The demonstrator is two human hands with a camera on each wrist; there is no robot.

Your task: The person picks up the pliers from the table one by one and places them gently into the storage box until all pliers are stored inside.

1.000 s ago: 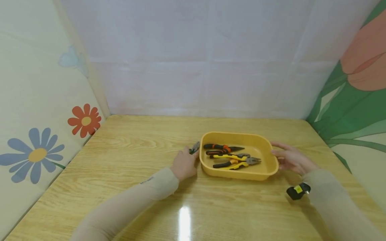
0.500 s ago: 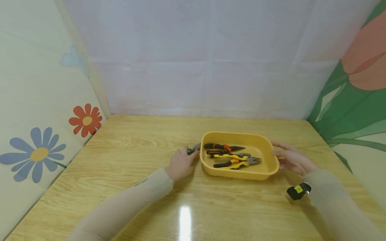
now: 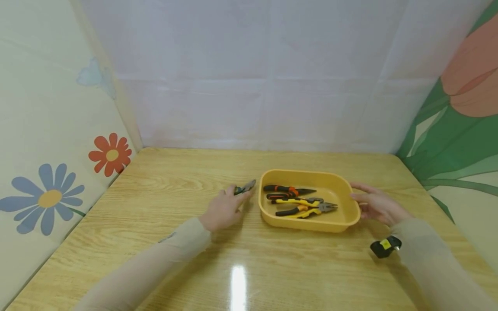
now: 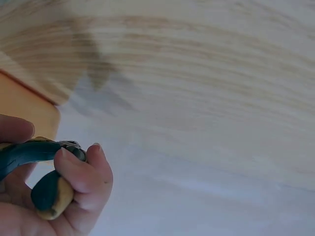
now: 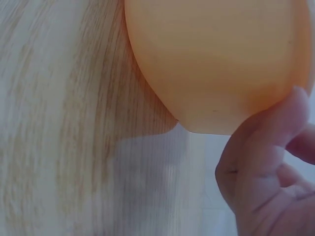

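My left hand (image 3: 221,211) holds a pair of pliers (image 3: 247,186) just left of the yellow tray, apart from it, with the grey jaws pointing up and right. Up close in the left wrist view, fingers curl around its green-and-yellow handles (image 4: 29,153). Inside the tray (image 3: 303,225) lie black-and-orange long-nose pliers (image 3: 289,190) and yellow-and-black pliers (image 3: 313,209), the latter overlapping another yellow-handled tool (image 3: 295,201). My right hand (image 3: 383,207) touches the outside of the tray's right end; the right wrist view shows a fingertip against its wall (image 5: 211,64).
A wood-grain table (image 3: 186,172) carries everything. Behind it hangs a pale creased sheet (image 3: 241,86). Flower-patterned panels flank both sides, with a red flower (image 3: 110,154) at the left. A small black device (image 3: 385,246) is attached at my right wrist.
My left hand has drawn back leftward from the tray with the pliers, so a gap now separates the pliers' tip from the tray's left wall. Tray and right hand stay put.
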